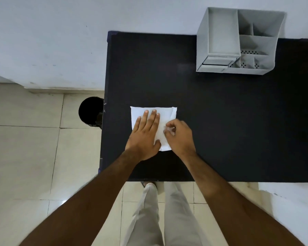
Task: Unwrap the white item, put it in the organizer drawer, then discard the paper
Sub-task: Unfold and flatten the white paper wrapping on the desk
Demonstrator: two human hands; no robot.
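Observation:
A folded white paper packet lies on the black table, near its left side. My left hand rests flat on the packet's left half, fingers spread and pointing away from me. My right hand sits at the packet's right edge, its fingertips pinching a fold of the paper. What the paper wraps is hidden. The grey organizer stands at the table's far right, with several open compartments on top and a small drawer low on its front, slightly pulled out.
A black round bin stands on the tiled floor just left of the table. A white wall runs behind the table. My legs in light trousers stand at the table's near edge. White papers lie at the lower right.

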